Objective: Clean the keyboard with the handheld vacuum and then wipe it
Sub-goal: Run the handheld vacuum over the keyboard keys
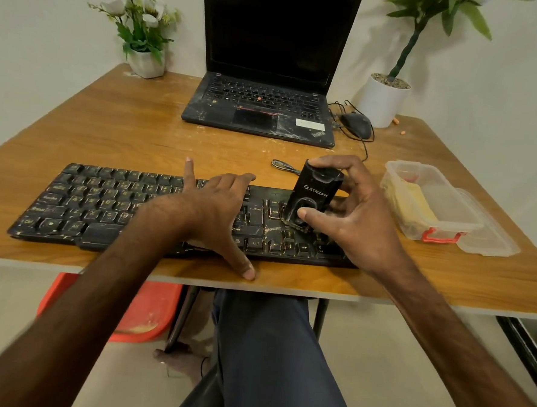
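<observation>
My right grip (354, 215) is wrapped around the handheld vacuum (315, 190), nozzle down on the keyboard (103, 206) above the arrow keys; my left grip (216, 209) lies open, fingers spread over the keys, on the counter (140, 126)

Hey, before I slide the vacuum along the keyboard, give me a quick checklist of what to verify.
1. Grip: the right hand holds the handheld vacuum, ok.
2. Contact: vacuum mouth sits on the keyboard by the arrow keys, ok.
3. Steadying: the left hand lies flat on the keyboard, ok.
4. Power on: cannot tell.
5. Keys dust-free: not ok, specks all over.
6. Wipe ready: cannot tell; something yellow lies in the clear container.
</observation>
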### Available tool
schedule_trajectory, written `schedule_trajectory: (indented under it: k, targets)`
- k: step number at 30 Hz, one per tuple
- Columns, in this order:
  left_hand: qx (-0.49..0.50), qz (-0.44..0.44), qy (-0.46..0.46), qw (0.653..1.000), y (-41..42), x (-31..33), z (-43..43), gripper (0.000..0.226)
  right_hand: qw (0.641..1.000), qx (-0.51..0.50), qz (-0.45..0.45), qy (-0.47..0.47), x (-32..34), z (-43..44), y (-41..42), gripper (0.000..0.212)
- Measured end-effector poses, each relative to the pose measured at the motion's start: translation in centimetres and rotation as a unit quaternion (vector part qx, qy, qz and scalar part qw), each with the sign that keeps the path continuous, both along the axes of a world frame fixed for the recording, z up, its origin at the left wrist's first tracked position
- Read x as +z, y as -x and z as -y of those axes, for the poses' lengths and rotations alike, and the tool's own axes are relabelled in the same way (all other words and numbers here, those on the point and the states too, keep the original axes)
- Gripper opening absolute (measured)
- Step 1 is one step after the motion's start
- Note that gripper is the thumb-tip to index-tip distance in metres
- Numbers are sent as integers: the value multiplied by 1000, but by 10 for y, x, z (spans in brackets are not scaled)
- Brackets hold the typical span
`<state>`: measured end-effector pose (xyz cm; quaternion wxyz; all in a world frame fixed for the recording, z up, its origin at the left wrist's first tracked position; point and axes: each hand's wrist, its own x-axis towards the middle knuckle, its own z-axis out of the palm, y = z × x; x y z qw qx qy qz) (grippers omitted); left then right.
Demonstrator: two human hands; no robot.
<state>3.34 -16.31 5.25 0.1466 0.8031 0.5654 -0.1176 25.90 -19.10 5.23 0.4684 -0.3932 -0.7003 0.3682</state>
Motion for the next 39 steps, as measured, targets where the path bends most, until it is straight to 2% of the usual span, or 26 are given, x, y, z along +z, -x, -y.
schedule_trajectory:
  k: [6, 11, 17, 22, 26, 30, 34, 36, 39]
  targets:
    - [7, -8, 3, 1000, -1, -2, 0, 156, 997, 1, -57, 59, 0, 1, -2, 62]
    - [5, -6, 11, 1000, 1, -4, 1, 158, 973, -33, -186, 130, -7, -4, -6, 58]
    - [-1, -13, 7, 1000, 1, -7, 1, 161, 978, -66, -166, 105, -12, -5, -7, 60]
    - [-5, -21, 3, 1000, 0, -7, 0, 161, 996, -34, -85, 19, -9, -1, -1, 62]
    - [-3, -28, 0, 1000, -1, -6, 0, 161, 997, -9, 63, -48, -9, 0, 7, 60]
    - [-3, -31, -2, 1000, -2, -5, 2, 161, 973, -13, 206, -103, 1, -2, 0, 61]
    - [0, -35, 0, 999, -3, -3, 3, 160, 941, -7, 324, -101, 18, -11, -10, 66]
    - [2, -37, 0, 999, -3, -2, 3, 160, 938, 14, 334, -92, 21, -15, -11, 66]
    - [3, -42, -2, 999, -3, -1, 3, 159, 973, 33, 228, -7, 18, -21, -10, 59]
